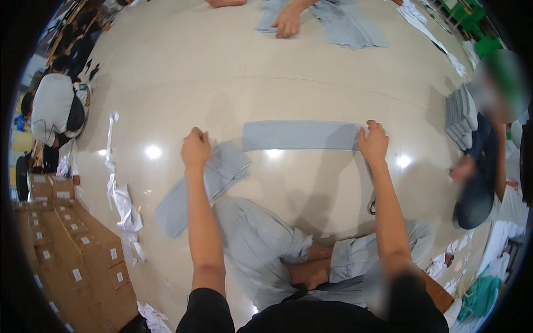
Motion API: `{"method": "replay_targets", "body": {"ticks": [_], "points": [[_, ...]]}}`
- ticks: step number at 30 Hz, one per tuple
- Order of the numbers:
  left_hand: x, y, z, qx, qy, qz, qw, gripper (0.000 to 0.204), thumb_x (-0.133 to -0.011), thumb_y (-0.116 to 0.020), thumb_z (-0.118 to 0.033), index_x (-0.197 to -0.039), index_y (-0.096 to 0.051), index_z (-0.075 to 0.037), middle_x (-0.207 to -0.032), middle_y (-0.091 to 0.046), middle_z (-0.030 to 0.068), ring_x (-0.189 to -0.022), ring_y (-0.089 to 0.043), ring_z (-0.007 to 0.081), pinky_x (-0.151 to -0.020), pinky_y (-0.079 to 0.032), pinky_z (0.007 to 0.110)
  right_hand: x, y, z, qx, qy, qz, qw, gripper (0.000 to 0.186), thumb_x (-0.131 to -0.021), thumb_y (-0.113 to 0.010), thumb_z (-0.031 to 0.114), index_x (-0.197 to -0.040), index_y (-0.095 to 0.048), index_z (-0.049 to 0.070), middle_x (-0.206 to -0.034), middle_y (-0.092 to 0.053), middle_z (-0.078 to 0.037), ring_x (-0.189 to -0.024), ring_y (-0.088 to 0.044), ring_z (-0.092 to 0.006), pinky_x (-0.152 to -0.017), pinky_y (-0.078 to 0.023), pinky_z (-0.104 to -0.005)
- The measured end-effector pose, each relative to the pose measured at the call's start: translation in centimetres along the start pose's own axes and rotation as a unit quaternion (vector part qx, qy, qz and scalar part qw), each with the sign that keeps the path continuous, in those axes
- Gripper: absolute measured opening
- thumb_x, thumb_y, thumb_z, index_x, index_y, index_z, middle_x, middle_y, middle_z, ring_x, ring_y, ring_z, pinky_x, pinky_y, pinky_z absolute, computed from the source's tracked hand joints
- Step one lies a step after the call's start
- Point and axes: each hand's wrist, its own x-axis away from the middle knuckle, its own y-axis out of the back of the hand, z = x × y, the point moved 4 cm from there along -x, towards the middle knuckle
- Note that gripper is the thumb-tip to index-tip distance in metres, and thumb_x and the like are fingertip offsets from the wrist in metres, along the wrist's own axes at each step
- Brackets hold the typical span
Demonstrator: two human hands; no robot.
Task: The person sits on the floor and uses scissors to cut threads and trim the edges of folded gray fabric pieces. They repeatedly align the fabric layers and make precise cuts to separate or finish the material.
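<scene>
A long light grey-blue fabric strip [298, 134] lies flat on the floor before me. My right hand [373, 143] is at its right end, fingers apart and slightly bent, thumb touching the edge. Overlapping pieces of similar fabric [227, 169] lie askew to the left, partly behind my left forearm. Above their upper end, my left hand [195, 147] has its fingers curled, with whatever they may hold hidden. Dark scissors [372, 206] lie beside my right forearm, largely hidden. My crossed legs in grey trousers [252, 244] are below.
Another person's hand [286, 22] rests on grey fabric [350, 28] across the floor [277, 89]. A person [474, 183] sits right beside folded grey stacks [459, 116]; another [53, 111] is far left. Cardboard boxes [78, 250] and white scraps [125, 211] lie left.
</scene>
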Motion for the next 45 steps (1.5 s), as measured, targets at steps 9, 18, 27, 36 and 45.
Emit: {"method": "replay_targets", "body": {"ticks": [9,18,27,36,45], "points": [[12.0,7.0,18.5,-0.025,0.106,-0.060,0.992,0.019,-0.097,-0.067,-0.023,-0.096,-0.064,-0.004,-0.087,-0.073,0.0148,-0.085,-0.070,0.0382,-0.073,-0.054,0.049,8.0,-2.5,24.4,-0.318,0.174,0.158,0.918,0.031,-0.092,-0.071,0.021,-0.118,-0.067,0.003,-0.100,-0.074,-0.017,-0.077,-0.072,-0.0324,-0.073,-0.056,-0.0444],[18.9,3.5,26.1,0.010,0.087,-0.098,0.991,0.027,-0.094,-0.072,-0.020,-0.108,-0.064,0.001,-0.107,-0.065,0.0212,-0.101,-0.063,0.0418,-0.087,-0.051,0.050,13.0,-6.9,38.4,-0.193,0.176,0.251,0.932,0.039,-0.103,-0.059,0.035,-0.109,-0.063,-0.003,-0.107,-0.070,-0.022,-0.099,-0.070,-0.0406,-0.083,-0.056,-0.0524],[14.9,2.4,20.0,0.051,0.038,-0.095,0.993,0.039,-0.089,-0.078,-0.018,-0.119,-0.064,0.002,-0.128,-0.060,0.0238,-0.119,-0.059,0.0408,-0.104,-0.046,0.051,13.7,-6.2,37.3,-0.186,0.178,0.107,0.960,0.025,-0.093,-0.067,0.019,-0.109,-0.061,0.001,-0.099,-0.070,-0.018,-0.091,-0.070,-0.0359,-0.076,-0.051,-0.0500],[6.3,8.5,1.1,0.271,-0.067,0.395,0.875,0.077,-0.069,-0.095,-0.025,-0.133,-0.064,0.005,-0.121,-0.072,0.0169,-0.115,-0.067,0.0260,-0.102,-0.050,0.041,7.7,8.8,34.4,-0.521,0.270,0.297,0.753,0.017,-0.095,-0.066,0.013,-0.104,-0.054,0.005,-0.084,-0.063,-0.015,-0.075,-0.061,-0.0292,-0.071,-0.049,-0.0417],[6.3,4.1,4.9,0.063,-0.051,0.451,0.889,0.097,-0.063,-0.099,-0.045,-0.130,-0.061,0.014,-0.118,-0.072,0.0231,-0.111,-0.068,0.0273,-0.097,-0.052,0.035,0.0,11.1,20.0,-0.575,0.049,0.224,0.785,0.015,-0.098,-0.069,0.012,-0.100,-0.055,0.007,-0.080,-0.055,0.004,-0.072,-0.045,-0.0051,-0.060,-0.038,-0.0259]]}}
